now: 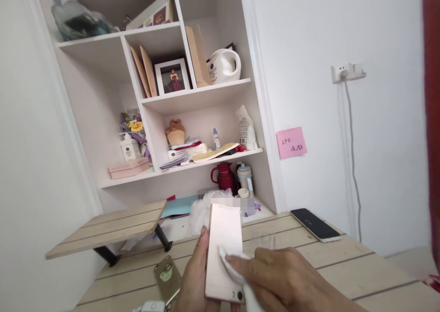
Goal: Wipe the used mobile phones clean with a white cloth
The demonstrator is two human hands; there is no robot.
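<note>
A pale pink smartphone (223, 238) is held up over the table, its back with the camera lens facing me and the lens end nearest me. My left hand (195, 275) grips it along its left edge, thumb on the side. A white cloth or tissue (232, 266) lies against the phone's back, pressed there by the fingers of my right hand (285, 275). Part of the white cloth hangs below my right fingers. Left of my left hand, a gold phone or phone case (167, 279) with a green sticker rests on the table.
A dark-screened phone (314, 224) lies at the slatted table's (343, 266) back right. A small raised wooden stand (113, 229) is at left. White shelves (202, 94) hold a red jug (225, 177) and other items. A white device (153, 306) sits at the front edge.
</note>
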